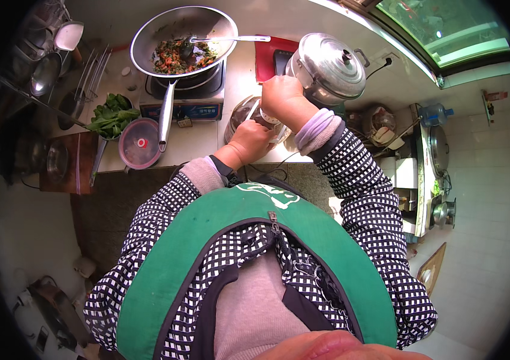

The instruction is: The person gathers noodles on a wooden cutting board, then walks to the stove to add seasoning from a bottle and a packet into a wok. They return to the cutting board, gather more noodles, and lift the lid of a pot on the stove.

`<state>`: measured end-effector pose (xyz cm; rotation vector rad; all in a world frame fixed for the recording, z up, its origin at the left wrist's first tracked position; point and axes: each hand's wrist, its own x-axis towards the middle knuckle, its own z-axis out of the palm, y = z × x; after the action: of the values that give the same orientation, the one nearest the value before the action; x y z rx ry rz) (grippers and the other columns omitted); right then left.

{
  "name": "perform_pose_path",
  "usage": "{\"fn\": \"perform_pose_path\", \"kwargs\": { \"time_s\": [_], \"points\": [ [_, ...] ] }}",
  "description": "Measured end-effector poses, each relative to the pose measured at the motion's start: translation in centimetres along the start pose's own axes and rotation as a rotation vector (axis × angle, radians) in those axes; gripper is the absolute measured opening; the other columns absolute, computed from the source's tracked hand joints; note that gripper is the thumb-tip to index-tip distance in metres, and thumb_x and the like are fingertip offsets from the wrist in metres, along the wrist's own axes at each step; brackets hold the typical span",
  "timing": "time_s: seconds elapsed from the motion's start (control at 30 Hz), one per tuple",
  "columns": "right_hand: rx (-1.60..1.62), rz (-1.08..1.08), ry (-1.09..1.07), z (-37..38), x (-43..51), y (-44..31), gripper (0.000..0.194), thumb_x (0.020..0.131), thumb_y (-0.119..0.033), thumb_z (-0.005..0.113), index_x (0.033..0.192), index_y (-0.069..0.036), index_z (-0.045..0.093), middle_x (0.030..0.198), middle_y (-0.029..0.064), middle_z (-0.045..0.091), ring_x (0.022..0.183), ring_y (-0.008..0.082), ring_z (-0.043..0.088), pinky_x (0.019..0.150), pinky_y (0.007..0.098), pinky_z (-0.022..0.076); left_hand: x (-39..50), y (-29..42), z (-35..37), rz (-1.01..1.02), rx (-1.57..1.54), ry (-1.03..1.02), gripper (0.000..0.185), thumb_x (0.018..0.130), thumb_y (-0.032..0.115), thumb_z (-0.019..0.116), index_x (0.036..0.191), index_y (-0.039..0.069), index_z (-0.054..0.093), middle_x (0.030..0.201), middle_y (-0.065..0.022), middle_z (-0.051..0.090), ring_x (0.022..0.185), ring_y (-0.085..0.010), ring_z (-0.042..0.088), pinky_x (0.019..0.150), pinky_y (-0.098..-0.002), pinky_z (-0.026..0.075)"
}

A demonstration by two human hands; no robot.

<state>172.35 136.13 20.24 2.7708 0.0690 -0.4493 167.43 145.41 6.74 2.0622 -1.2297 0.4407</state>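
Note:
A clear, round jar (233,121) with dark contents stands near the front edge of the counter, largely covered by my hands. My left hand (252,140) is closed around the jar's white strap handle (253,109). Curled over the top of the jar, my right hand (284,96) grips its white cap (269,119), only part of which shows. To the left, a steel wok (219,27) sits on a portable gas stove (201,111). Chopped green and orange food (169,60) fills its bottom, and a metal spoon (246,39) rests in it.
A lidded aluminium pot (327,58) stands just beyond my right hand, near a red sheet (273,58). The wok's handle (167,112) points towards me. Left of it are leafy greens (113,114), a lidded bowl (139,148) and a utensil rack (41,105).

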Motion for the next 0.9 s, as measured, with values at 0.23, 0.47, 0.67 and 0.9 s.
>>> {"fn": "perform_pose_path", "kwargs": {
  "time_s": [0.23,0.47,0.67,0.9],
  "points": [
    [0.007,0.036,-0.245,-1.1,1.0,0.0,0.040,0.080,-0.033,0.052,0.106,-0.007,0.065,0.106,0.0143,0.064,0.103,0.0249,0.060,0.084,0.0342,0.0476,-0.2,0.0,0.2,-0.029,0.038,-0.012,0.011,0.067,0.022,0.064,0.065,0.011,0.062,0.063,-0.0059,0.061,0.061,-0.0245,0.061,0.060,-0.0357,0.046],
    [0.209,0.120,-0.537,-1.2,1.4,0.5,0.055,0.091,-0.043,0.034,0.086,0.004,0.062,0.078,0.0163,0.061,0.056,0.0239,0.061,0.055,0.0330,0.0517,-0.4,0.0,0.5,-0.024,0.032,0.007,0.011,0.071,0.021,0.063,0.065,0.011,0.060,0.060,-0.0042,0.060,0.058,-0.0228,0.060,0.060,-0.0345,0.045],
    [0.404,0.233,-0.562,-1.1,1.8,0.4,0.054,0.093,-0.040,0.036,0.085,0.009,0.058,0.066,0.0150,0.058,0.050,0.0243,0.059,0.048,0.0346,0.0526,-0.4,-0.3,0.8,-0.024,0.007,0.004,0.010,0.071,0.019,0.062,0.065,0.012,0.059,0.059,-0.0030,0.059,0.057,-0.0227,0.059,0.058,-0.0345,0.044],
    [0.462,0.318,-0.608,-2.7,1.4,-0.5,0.051,0.091,-0.037,0.041,0.097,0.012,0.054,0.074,0.0174,0.060,0.051,0.0263,0.062,0.049,0.0363,0.0553,-0.5,-0.4,0.7,-0.024,-0.019,-0.018,0.006,0.068,0.019,0.063,0.067,0.014,0.059,0.059,-0.0025,0.058,0.057,-0.0214,0.059,0.057,-0.0343,0.044]
  ]
}}
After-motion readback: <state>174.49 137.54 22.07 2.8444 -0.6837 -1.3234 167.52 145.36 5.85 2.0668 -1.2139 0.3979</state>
